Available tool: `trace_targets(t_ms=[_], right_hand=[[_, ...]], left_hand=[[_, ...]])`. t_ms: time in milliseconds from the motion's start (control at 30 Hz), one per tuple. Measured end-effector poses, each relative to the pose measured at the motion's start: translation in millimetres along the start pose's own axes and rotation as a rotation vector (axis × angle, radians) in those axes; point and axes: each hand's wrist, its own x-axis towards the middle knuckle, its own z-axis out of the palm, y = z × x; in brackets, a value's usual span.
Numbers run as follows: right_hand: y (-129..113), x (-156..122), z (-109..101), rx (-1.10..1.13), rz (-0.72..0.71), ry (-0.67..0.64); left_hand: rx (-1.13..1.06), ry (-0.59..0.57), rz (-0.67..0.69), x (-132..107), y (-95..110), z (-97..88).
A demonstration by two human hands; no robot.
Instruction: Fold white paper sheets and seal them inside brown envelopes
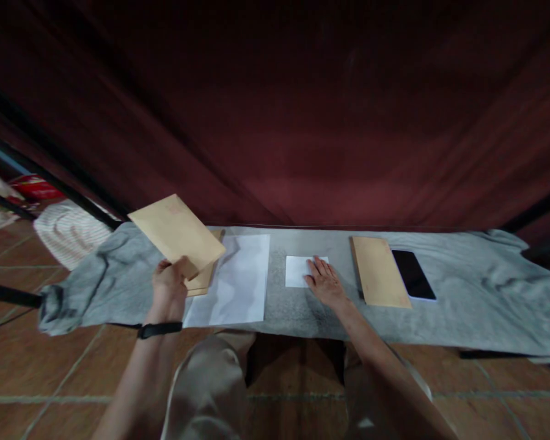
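Observation:
My left hand [168,286] is closed on a brown envelope [176,234], lifted off the stack of brown envelopes [204,280] beneath it. My right hand [324,282] lies flat with fingers apart on a small folded white paper [296,270] in the middle of the grey cloth [481,287]. A black band circles my left wrist.
A large white sheet [236,281] lies between the envelope stack and the folded paper. Right of my right hand are another brown envelope [379,271] and a black phone [413,274]. A dark red curtain hangs behind. Tiled floor lies below, and a striped bundle [68,232] sits at the left.

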Motion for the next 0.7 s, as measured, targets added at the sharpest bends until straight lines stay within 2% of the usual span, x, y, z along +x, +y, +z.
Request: trace_targets(t_ms=[67,133,233,333,433,500,600,700], right_hand=[[-1,1,-3,0.031,0.012,-0.012],[-1,3,-8,0.089,0.024,-0.027],[0,10,-17,0.291,0.078,-0.015],[1,20,-25,0.711,0.218,0.026],[-4,27,-31,1.246,0.387,0.011],[-10,29,-36,1.51,0.442,-0.041],[-22,27,-42,1.686,0.459,-0.096],[-31,25,-46,1.716,0.478,-0.108]], left_hand=[[-0.159,-0.224,-0.232,-27,2,23.7],[-0.227,-0.36,-0.354,-61,-3,52.4],[-0.33,-0.491,-0.456,-110,-18,93.1],[-0.418,-0.561,-0.502,-142,-30,117.9],[-0.487,-0.613,-0.548,-156,-37,125.0],[-0.53,-0.645,-0.574,-160,-41,124.7],[-0.556,-0.68,-0.576,-163,-44,123.4],[-0.543,-0.679,-0.555,-164,-44,122.5]])
